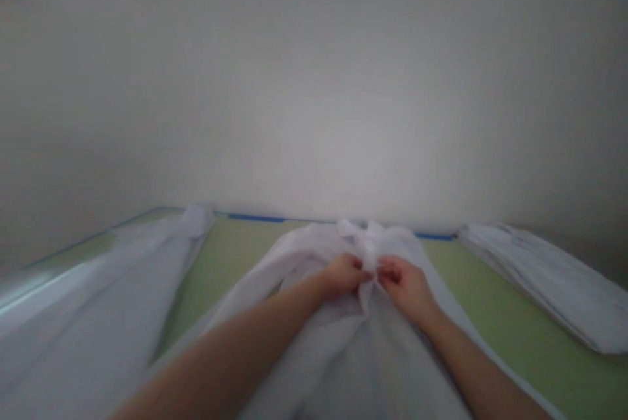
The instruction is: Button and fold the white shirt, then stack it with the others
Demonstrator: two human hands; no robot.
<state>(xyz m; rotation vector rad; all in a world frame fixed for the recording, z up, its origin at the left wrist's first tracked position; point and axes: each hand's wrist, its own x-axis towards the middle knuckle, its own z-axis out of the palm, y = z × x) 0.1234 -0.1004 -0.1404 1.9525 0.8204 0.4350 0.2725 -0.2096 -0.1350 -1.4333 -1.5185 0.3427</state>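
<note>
A white collared garment (343, 354) lies spread in front of me, its collar towards the wall and its long body reaching to the bottom of the view. My left hand (346, 275) pinches the front edge just below the collar, thumb and fingers closed on the fabric. Close beside it, my right hand (405, 281) has its fingertips closed on the opposite front edge. Both hands nearly meet at the front opening. Any small part between the fingertips is too blurred to make out.
The garment rests on a green table (495, 302) with a blue edge along a pale wall (318, 93). To the left lies another white garment (108, 302), laid lengthwise. At the right is a flat stack of folded white cloth (554, 282).
</note>
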